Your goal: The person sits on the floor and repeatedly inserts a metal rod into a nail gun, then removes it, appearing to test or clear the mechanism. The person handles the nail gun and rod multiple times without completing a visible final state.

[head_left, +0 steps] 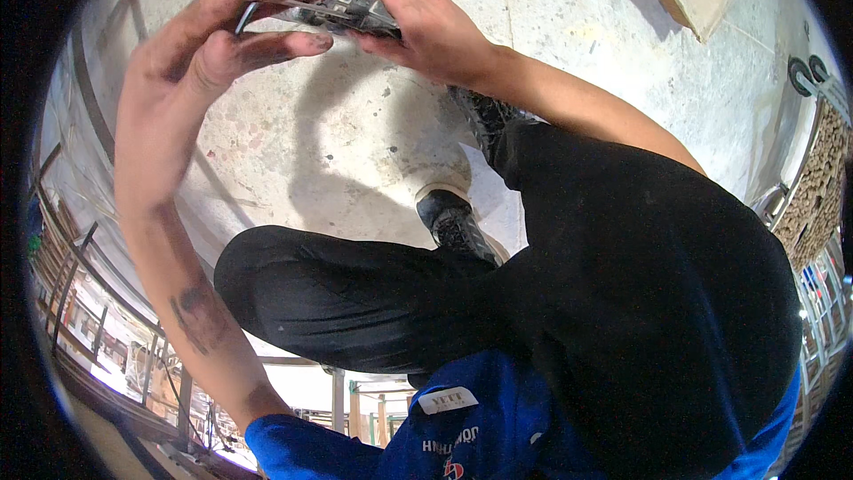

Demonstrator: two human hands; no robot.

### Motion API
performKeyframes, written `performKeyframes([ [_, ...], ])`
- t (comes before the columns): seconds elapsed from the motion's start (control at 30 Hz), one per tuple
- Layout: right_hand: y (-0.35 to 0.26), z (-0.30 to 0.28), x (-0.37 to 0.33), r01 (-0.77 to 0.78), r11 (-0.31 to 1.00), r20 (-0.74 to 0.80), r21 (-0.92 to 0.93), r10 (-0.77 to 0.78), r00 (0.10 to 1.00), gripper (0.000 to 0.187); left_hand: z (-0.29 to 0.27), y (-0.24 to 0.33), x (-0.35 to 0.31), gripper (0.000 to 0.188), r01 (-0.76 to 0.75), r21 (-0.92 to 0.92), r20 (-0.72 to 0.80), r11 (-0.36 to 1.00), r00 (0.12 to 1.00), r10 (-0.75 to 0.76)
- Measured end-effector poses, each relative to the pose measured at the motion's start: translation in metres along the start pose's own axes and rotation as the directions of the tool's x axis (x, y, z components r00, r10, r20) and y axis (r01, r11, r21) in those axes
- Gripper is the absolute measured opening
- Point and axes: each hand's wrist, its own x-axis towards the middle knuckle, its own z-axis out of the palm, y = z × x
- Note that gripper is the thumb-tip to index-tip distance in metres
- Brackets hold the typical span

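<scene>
Here's the right hand (440,31), its grip clamped on the right end of a tool (360,11), up by the top edge of the view. And it's a rough-looking thing: dark, scuffed, dusty grey. Over at its left, the left hand (187,62) curls round, finger and thumb apart; contact, I can't tell. Beneath, a dark shoe (444,213) rests on the stained concrete floor (373,133).

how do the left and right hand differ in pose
The left hand is spread, thumb and fingers apart; the right hand is curled onto the dark tool. The left hand's fingers point right; the right hand extends left. Both are bare and at the tool.
</scene>
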Motion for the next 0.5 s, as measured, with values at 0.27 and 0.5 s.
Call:
performKeyframes([
  [0.27, -0.004, -0.003, 0.005, 0.004, 0.996, 0.052, 0.090, -0.009, 0.999, 0.035, -0.038, -0.035, 0.033, 0.042, -0.084, -0.243, 0.321, 0.966, 0.933, 0.162],
  [0.5, 0.010, -0.014, 0.011, -0.155, 0.982, 0.146, 0.107, 0.138, 0.980, 0.036, 0.019, -0.075, 0.077, 0.036, -0.194, -0.753, 0.156, 0.629, 0.876, 0.457],
])
